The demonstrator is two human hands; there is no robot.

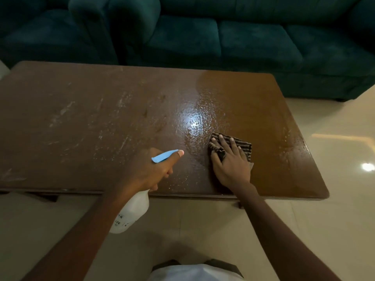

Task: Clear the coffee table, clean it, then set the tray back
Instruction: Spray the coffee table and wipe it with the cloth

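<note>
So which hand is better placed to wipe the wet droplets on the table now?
The right hand: it presses flat on the striped cloth, just beside the droplets. The left hand grips the spray bottle.

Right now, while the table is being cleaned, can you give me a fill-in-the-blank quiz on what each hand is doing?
1. The left hand grips a white spray bottle with a ____ spray head.
2. The right hand presses a ____ cloth flat on the coffee table.
3. The cloth lies toward the person's ____ end of the table.
Missing words: blue; striped; right.
</note>
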